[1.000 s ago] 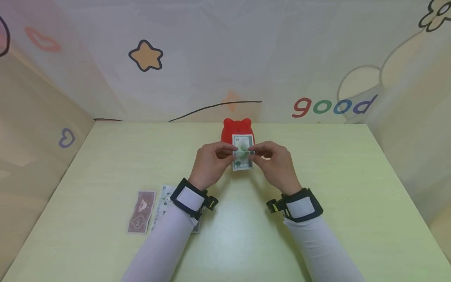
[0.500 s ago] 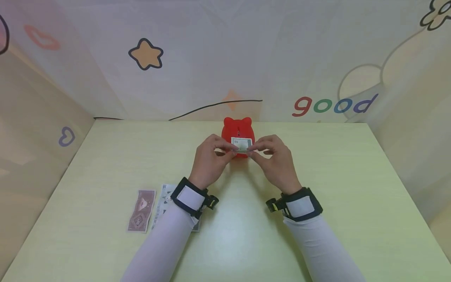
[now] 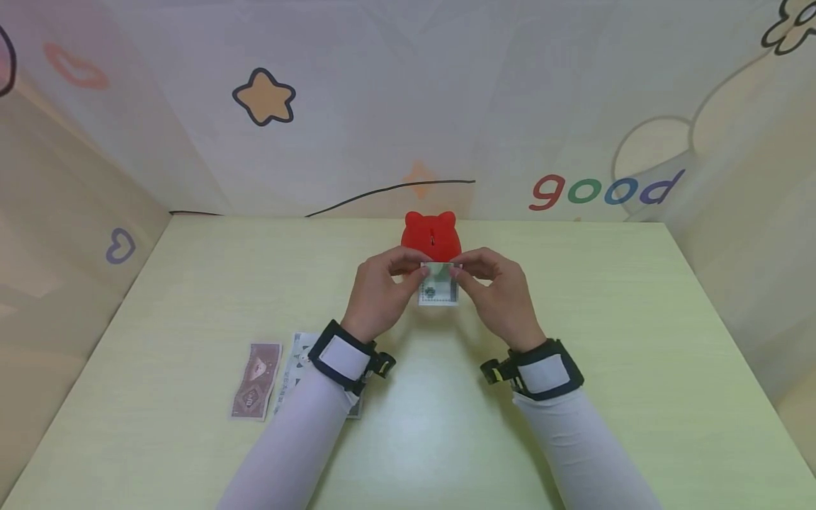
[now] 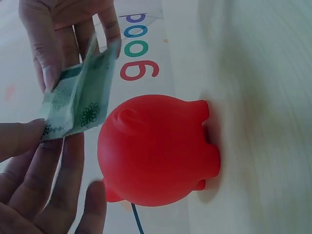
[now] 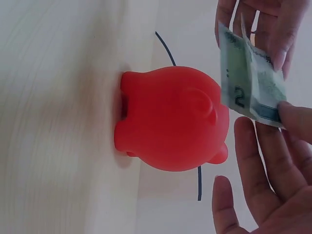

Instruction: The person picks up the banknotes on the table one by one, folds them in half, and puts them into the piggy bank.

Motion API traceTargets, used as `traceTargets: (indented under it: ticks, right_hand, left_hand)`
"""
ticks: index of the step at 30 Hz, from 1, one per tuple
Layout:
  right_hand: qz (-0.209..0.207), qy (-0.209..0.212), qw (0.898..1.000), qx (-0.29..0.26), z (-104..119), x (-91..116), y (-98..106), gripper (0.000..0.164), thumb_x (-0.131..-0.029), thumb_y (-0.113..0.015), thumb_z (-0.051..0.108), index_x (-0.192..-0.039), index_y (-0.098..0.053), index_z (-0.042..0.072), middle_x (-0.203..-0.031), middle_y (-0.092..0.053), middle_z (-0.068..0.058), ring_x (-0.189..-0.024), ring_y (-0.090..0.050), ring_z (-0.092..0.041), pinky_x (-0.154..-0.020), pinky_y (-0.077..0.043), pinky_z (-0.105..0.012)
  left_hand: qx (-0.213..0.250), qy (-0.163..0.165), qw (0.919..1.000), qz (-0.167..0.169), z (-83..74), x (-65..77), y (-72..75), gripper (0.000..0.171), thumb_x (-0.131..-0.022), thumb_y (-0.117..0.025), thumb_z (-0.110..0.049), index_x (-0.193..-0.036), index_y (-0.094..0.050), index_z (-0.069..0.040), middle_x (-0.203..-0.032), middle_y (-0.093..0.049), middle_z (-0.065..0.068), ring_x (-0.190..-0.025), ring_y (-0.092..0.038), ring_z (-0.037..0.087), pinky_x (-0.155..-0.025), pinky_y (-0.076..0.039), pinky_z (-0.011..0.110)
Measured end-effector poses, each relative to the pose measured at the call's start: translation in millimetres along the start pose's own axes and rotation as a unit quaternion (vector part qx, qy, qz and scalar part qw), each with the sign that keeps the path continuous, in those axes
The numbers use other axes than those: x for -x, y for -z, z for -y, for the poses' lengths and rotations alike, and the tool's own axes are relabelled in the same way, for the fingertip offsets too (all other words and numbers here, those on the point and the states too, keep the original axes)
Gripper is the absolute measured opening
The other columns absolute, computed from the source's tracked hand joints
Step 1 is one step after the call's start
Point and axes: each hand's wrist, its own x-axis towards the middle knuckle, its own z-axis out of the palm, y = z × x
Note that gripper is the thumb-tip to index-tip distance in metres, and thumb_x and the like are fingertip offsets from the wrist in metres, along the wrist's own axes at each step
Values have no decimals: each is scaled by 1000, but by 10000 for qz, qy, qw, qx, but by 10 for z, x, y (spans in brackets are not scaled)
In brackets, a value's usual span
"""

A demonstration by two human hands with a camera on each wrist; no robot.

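A green-and-white banknote (image 3: 438,287) is folded across its middle and held up just in front of a red piggy bank (image 3: 431,230). My left hand (image 3: 385,289) pinches one end of the fold between thumb and fingers. At the other end, my right hand (image 3: 500,294) pinches it the same way. Both wrist views show the banknote (image 4: 80,97) bent into two flaps, above the level of the piggy bank's back (image 5: 170,119). In the head view a dark slot shows on top of the piggy bank, and its lower front is hidden behind the hands.
On the table (image 3: 637,340) at the left lies a purplish banknote (image 3: 256,382). Beside it are pale banknotes (image 3: 295,368), partly covered by my left forearm. A printed cloth (image 3: 382,92) hangs behind the table's back edge.
The banknote went from spread out to folded in half, its upper half turned down. Both hands moved up slightly, then down a little; the piggy bank stayed put.
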Motion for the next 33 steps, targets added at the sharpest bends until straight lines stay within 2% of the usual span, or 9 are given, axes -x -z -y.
traceTargets:
  ticks: [4,8,13,20,26,29,33]
  right_hand:
    - [115,-55,9999,-16,-17,-4,-14,23,-99,-71,14,-122,-71,10,-113,-75,-13,-104,-72,-30,-97,-56,-45]
    - [378,-222,9990,-80,-29,-8,-19,31,-98,-71,10,-129,-67,11,-112,-76,-14,-101,-71,-29,-90,-58,-38]
    - [594,-296,9977,-115,-28,-12,-15,41,-97,-69,4,-136,-61,12,-110,-76,-16,-97,-71,-30,-87,-60,-36]
    - [327,-464,9980,-267,6,-13,11,44,-98,-68,3,-139,-53,12,-112,-76,-16,-98,-72,-29,-86,-60,-32]
    - [234,-590,9976,-280,13,-15,9,28,-98,-68,4,-124,-56,8,-118,-73,-16,-101,-69,-30,-89,-58,-33]
    - [260,-573,9978,-201,-2,-10,-1,25,-99,-67,4,-123,-63,6,-119,-71,-15,-102,-66,-30,-89,-57,-32]
    - [366,-557,9975,-237,-26,-14,-8,30,-99,-65,2,-128,-65,7,-120,-71,-16,-102,-66,-30,-86,-57,-29]
  left_hand:
    - [134,29,9999,44,13,-7,2,25,-97,-73,-15,-121,-74,-10,-111,-76,8,-97,-71,24,-85,-63,36]
    - [432,83,9990,75,30,-14,5,23,-99,-70,-12,-121,-73,-8,-108,-73,10,-87,-74,24,-75,-64,30]
    - [619,110,9980,116,60,-29,5,24,-100,-68,-11,-124,-70,-7,-109,-73,12,-89,-75,25,-78,-65,34]
    - [799,498,9937,604,82,-27,-7,41,-101,-65,-12,-141,-54,-8,-113,-76,14,-94,-76,26,-88,-64,44]
    - [795,392,9936,695,76,-26,-2,36,-100,-66,-6,-130,-48,-12,-110,-75,13,-92,-75,25,-86,-64,42]
    - [736,337,9941,720,77,-21,-4,32,-100,-66,-6,-127,-51,-12,-110,-75,14,-91,-75,25,-86,-64,43]
    - [669,342,9942,768,78,-15,-9,31,-100,-66,-4,-128,-56,-11,-112,-74,15,-91,-74,27,-87,-64,45]
